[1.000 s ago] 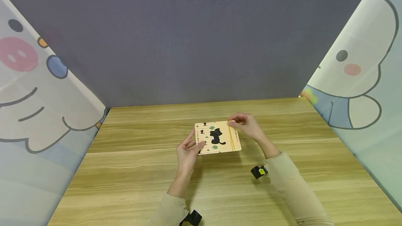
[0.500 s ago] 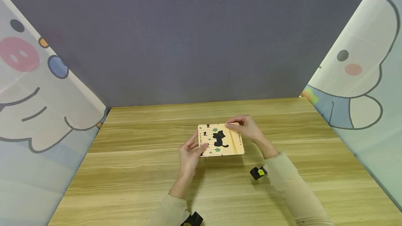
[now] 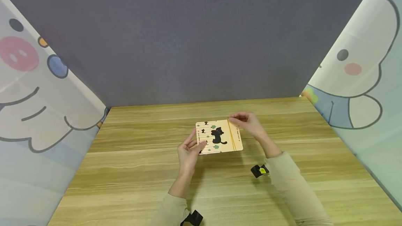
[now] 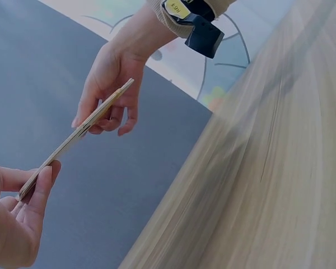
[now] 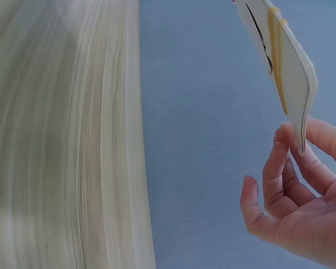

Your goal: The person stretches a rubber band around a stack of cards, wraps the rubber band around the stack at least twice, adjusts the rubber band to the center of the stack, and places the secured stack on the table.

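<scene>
A thin cream booklet (image 3: 223, 145) with a printed black cat and green leaf shapes is held above the table, tilted. A yellow rubber band (image 3: 232, 137) runs in two strands across its right part. My left hand (image 3: 187, 152) holds the booklet's left end, thumb on the printed face and fingers beneath. At the far right edge, my right hand (image 3: 249, 125) pinches the band's upper end with thumb and fingertips. In the left wrist view the booklet (image 4: 73, 137) appears edge-on. The right wrist view shows the band (image 5: 276, 50) ending close to the right fingertips.
The wood-grain table (image 3: 141, 170) lies below both hands. A grey panel (image 3: 201, 41) rises behind it, with cartoon-printed curtains (image 3: 348, 90) at the sides. Black wrist devices (image 3: 258, 171) hang below the sleeves.
The booklet dipped toward the lower right, then rose back up and left with both hands. The rubber band's upper end now shows at the right fingertips, slightly beyond the booklet's far edge.
</scene>
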`<state>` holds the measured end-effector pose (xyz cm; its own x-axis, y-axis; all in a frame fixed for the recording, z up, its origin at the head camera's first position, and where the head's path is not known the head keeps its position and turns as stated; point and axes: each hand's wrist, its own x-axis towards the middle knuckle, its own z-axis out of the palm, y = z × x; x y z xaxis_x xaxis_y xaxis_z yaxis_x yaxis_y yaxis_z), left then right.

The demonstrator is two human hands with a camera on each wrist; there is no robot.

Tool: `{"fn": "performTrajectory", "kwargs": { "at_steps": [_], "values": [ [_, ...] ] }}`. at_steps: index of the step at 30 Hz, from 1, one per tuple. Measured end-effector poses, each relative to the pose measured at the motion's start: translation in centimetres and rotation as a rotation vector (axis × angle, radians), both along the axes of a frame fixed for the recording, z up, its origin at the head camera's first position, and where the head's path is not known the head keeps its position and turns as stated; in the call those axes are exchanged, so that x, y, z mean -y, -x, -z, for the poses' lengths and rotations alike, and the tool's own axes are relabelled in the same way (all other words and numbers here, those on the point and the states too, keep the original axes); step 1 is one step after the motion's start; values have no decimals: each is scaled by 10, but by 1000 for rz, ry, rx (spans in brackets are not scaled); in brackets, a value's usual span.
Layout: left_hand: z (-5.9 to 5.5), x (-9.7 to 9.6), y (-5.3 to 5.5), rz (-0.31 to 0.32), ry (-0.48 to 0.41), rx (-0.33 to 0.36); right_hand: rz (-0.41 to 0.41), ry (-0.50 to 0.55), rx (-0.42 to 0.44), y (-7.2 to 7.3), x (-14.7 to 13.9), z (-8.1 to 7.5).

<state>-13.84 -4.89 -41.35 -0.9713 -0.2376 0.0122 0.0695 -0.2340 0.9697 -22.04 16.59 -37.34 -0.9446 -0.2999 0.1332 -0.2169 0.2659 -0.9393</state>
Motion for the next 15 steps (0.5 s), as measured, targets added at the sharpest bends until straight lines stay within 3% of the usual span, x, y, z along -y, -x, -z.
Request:
{"fn": "performTrajectory", "kwargs": {
  "at_steps": [10,15],
  "values": [
    [2,0,-2,15,5,-16,5,6,66,-6,7,-8],
    [2,0,-2,28,10,-31,14,10,83,0,5,2]
  ]
}}
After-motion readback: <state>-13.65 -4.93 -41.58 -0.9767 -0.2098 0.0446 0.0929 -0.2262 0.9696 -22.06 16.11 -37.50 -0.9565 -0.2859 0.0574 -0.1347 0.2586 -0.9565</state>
